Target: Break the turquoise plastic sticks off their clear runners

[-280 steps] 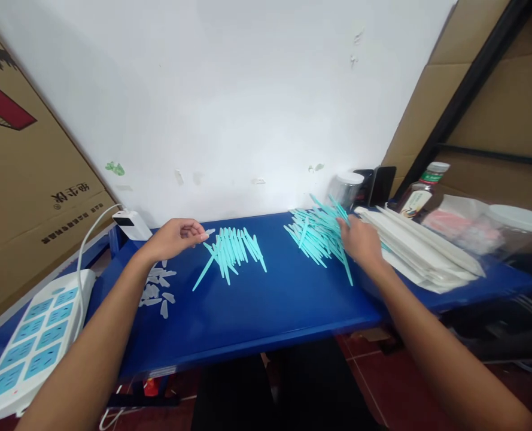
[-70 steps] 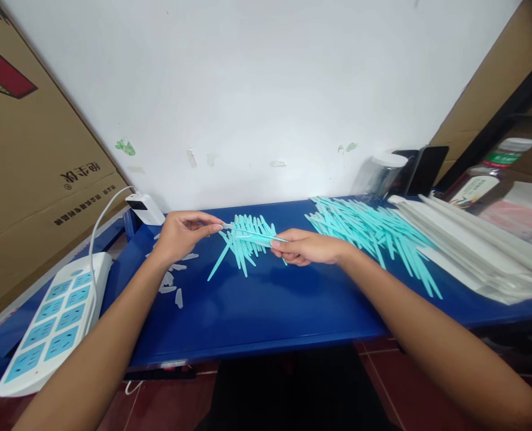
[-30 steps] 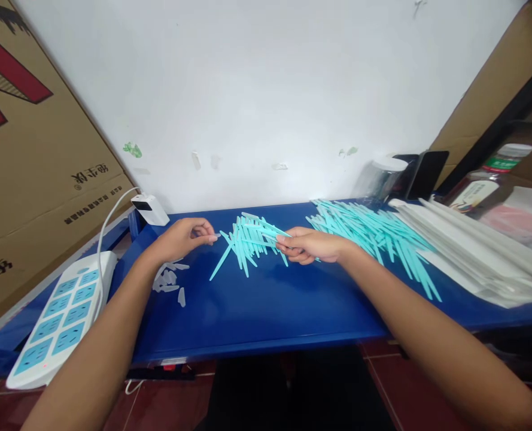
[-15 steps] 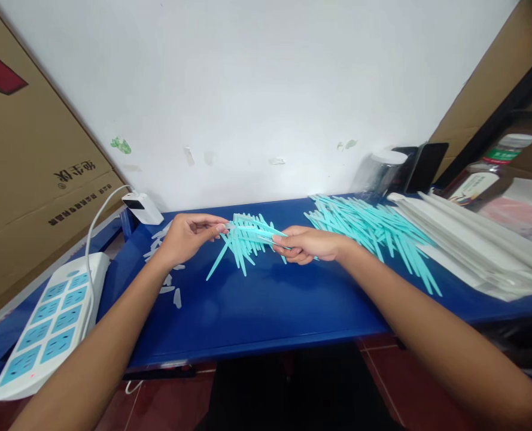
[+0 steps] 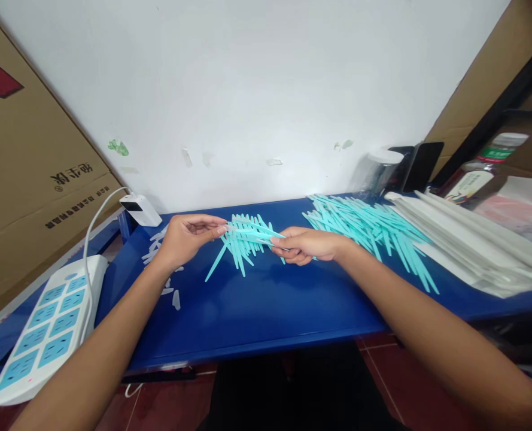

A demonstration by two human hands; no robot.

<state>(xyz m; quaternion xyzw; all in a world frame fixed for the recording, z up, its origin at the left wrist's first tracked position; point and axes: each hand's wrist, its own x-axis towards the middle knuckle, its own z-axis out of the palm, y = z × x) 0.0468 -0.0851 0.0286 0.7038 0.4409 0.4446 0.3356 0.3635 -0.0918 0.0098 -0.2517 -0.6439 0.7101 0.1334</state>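
My left hand (image 5: 191, 236) is closed in a pinch at the far left end of a slim teal stick (image 5: 257, 232) that looks like an eyebrow razor. A pale, translucent piece shows at its fingertips, probably a clear cap. Around the stick's other end, my right hand (image 5: 304, 244) is closed; more teal ends show by its fingers, and I cannot tell how many it holds. Beneath both hands a small pile of like teal sticks (image 5: 240, 258) lies on the blue table (image 5: 266, 317). Several small clear caps (image 5: 176, 299) are scattered beside my left wrist, partly hidden by it.
A larger heap of teal sticks (image 5: 364, 224) lies to the right, beside white plastic sleeves (image 5: 467, 251). Behind stand a clear jar (image 5: 377, 173), a dark phone (image 5: 422, 166) and a bottle (image 5: 476, 173). A power strip (image 5: 52, 326) and a white corded device (image 5: 142, 209) are at left.
The view has shifted very slightly. Both hands keep their hold, with the stick between them almost unmoved.
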